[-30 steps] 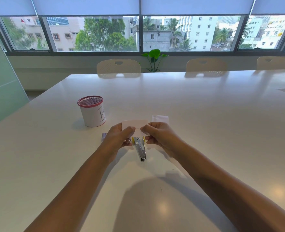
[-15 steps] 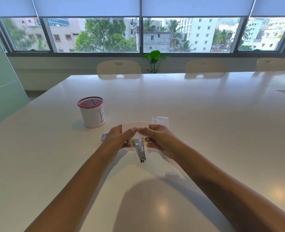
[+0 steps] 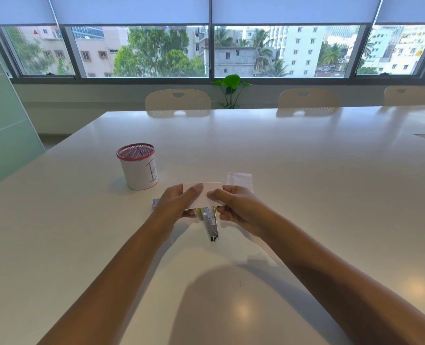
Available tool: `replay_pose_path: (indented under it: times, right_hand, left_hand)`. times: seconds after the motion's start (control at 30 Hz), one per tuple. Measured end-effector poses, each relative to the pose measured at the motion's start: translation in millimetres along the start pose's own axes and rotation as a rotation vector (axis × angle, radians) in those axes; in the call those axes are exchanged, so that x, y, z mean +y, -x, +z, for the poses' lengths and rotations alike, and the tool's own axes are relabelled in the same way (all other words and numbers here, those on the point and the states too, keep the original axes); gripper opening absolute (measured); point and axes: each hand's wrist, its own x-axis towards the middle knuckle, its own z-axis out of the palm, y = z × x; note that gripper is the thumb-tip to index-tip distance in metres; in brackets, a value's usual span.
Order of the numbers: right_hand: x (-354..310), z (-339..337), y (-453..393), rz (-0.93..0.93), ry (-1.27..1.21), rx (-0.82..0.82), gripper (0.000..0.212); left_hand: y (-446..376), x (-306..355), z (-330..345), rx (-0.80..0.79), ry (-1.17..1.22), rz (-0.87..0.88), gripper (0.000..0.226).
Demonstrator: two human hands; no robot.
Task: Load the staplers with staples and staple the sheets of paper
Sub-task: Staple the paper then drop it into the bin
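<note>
White paper sheets (image 3: 207, 195) are pinched at each end by the left hand (image 3: 175, 206) and right hand (image 3: 236, 207), above a stapler (image 3: 211, 224) lying on the tabletop (image 3: 306, 183).

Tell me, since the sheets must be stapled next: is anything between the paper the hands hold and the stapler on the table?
Nothing visible. The left hand and right hand pinch the paper just above the far end of the stapler, which lies open on the white table between them.
</note>
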Motion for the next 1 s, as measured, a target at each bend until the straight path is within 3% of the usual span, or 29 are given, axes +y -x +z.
replay_pose_path:
  times: [0.13, 0.3, 0.47, 0.57, 0.73, 0.87, 1.0]
  right_hand:
    - [-2.9, 0.3, 2.4, 0.018, -0.047, 0.008, 0.009]
    - [-3.9, 0.5, 2.6, 0.009, -0.081, 0.015, 0.012]
    - [-3.0, 2.4, -0.2, -0.003, -0.024, 0.029, 0.01]
    - [-5.2, 2.1, -6.1, -0.064, 0.028, 0.081, 0.009]
    - [-21.4, 8.7, -22.8, -0.178, 0.099, 0.153, 0.008]
    - [-44.7, 27.5, -45.0, -0.298, 0.165, 0.176, 0.022]
    - [-73.5, 50.4, -66.7, -0.424, 0.339, 0.217, 0.022]
  left_hand:
    - [-1.1, -1.1, -0.8, 0.028, 0.016, -0.008, 0.021]
    - [-3.8, 0.5, 4.1, 0.252, -0.068, -0.047, 0.024]
    - [-5.3, 7.6, 4.2, 0.323, -0.113, -0.067, 0.03]
    - [-3.9, 5.9, -1.1, 0.324, -0.155, 0.055, 0.041]
    - [-5.3, -3.3, -21.2, 0.583, -0.382, 0.266, 0.047]
    - [-8.1, -10.8, -35.2, 0.778, -0.519, 0.273, 0.04]
    - [-16.6, -29.9, -46.7, 0.789, -0.581, 0.18, 0.038]
